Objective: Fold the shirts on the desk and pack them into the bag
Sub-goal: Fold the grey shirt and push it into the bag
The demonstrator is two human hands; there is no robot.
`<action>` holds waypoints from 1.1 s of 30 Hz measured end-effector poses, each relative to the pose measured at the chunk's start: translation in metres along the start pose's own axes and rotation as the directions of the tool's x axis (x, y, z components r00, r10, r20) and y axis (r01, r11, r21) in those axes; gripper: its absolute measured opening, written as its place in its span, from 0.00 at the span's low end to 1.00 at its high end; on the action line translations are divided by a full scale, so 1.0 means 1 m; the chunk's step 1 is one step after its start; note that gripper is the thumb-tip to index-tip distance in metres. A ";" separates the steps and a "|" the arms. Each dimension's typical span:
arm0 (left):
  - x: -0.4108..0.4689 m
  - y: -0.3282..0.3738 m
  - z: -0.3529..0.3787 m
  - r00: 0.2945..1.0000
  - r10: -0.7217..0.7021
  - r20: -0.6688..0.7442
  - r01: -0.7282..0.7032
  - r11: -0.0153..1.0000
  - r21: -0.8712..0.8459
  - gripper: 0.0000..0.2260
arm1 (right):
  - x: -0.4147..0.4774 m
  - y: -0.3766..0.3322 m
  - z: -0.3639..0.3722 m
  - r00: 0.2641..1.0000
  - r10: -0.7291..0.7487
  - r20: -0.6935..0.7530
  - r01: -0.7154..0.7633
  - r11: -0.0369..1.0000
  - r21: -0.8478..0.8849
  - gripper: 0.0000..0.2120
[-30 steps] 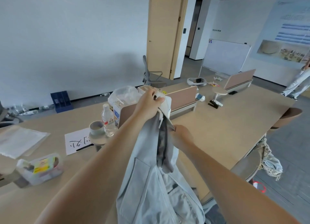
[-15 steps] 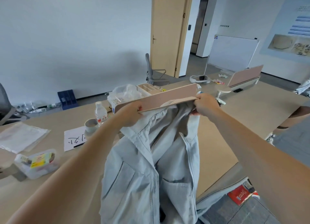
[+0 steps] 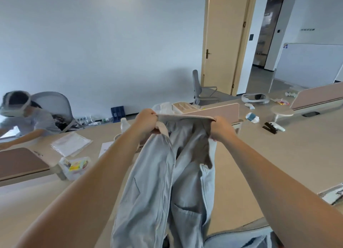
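While left hand [image 3: 146,121] & right hand [image 3: 221,129] each pinch the collar [image 3: 185,117] w/ curled fingers, the shirt [image 3: 161,182] hangs above the desk [image 3: 259,164] near its front edge, so uneven lowering could bunch it & spoil the fold.

Long light-beige counter [image 3: 297,145], pink divider panels [image 3: 219,111] standing across it. Left side: stack of clear sleeves [image 3: 71,145], clear plastic box [image 3: 75,167] with a yellow label just in front of the stack, white sheet [image 3: 104,149], bottle [image 3: 124,122] partly hidden. Far right: white headset [image 3: 255,98], crumpled wrapper [image 3: 251,117], black stapler [image 3: 270,130], small round stand [image 3: 282,112]; papers [image 3: 332,194] at the right edge.
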State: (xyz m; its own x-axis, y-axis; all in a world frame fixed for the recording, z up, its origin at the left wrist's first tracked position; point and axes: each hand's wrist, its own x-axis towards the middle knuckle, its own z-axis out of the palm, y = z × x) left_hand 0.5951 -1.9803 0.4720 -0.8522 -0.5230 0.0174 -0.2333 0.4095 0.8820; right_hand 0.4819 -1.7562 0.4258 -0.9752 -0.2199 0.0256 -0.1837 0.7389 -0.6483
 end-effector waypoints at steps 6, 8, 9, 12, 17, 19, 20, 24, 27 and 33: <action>-0.017 0.033 0.012 0.997 0.032 -0.070 -0.040 0.993 -0.110 0.09 | -0.025 0.034 0.019 0.986 0.013 0.169 -0.038 0.989 0.145 0.11; -0.019 0.035 0.013 0.998 0.024 -0.065 -0.031 0.995 -0.100 0.08 | -0.032 0.044 0.025 0.965 0.071 0.252 -0.136 0.958 0.251 0.11; -0.018 0.034 0.012 0.998 0.022 -0.065 -0.028 0.996 -0.089 0.07 | -0.036 0.048 0.026 0.949 0.115 0.292 -0.202 0.936 0.288 0.10; -0.016 0.031 0.007 0.999 0.028 -0.036 -0.030 0.998 -0.048 0.05 | -0.047 0.061 0.026 0.911 0.177 0.372 -0.296 0.910 0.291 0.08; -0.011 0.021 0.003 0.998 0.055 0.020 -0.054 0.997 -0.052 0.11 | -0.041 0.065 0.033 0.975 0.159 0.158 -0.203 0.926 0.319 0.15; -0.008 0.016 0.004 0.995 0.094 0.036 -0.094 0.995 -0.017 0.14 | -0.036 0.052 0.031 0.979 0.172 0.109 -0.203 0.866 0.458 0.14; -0.007 0.014 0.005 0.993 0.112 0.042 -0.111 0.994 -0.012 0.15 | -0.034 0.044 0.030 0.977 0.188 0.096 -0.210 0.821 0.531 0.13; 0.010 -0.010 0.002 0.984 0.162 0.080 -0.163 0.987 0.009 0.10 | -0.025 0.015 0.036 0.972 0.234 -0.005 -0.178 0.749 0.638 0.14; 0.031 -0.041 -0.008 0.978 0.151 0.143 -0.149 0.988 -0.026 0.04 | -0.027 -0.007 0.046 0.953 0.289 -0.089 -0.167 0.748 0.643 0.13; 0.068 -0.084 -0.023 0.926 0.139 0.352 -0.045 0.964 -0.260 0.09 | -0.028 -0.035 0.070 0.891 0.356 -0.283 -0.191 0.857 0.479 0.22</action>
State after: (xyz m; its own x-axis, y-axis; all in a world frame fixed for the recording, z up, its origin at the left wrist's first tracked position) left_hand 0.5678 -2.0673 0.4095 -0.9861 -0.1641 -0.0274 -0.0643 0.2242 0.9724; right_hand 0.5239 -1.8203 0.3944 -0.9689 0.2475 0.0069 0.0879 0.3696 -0.9250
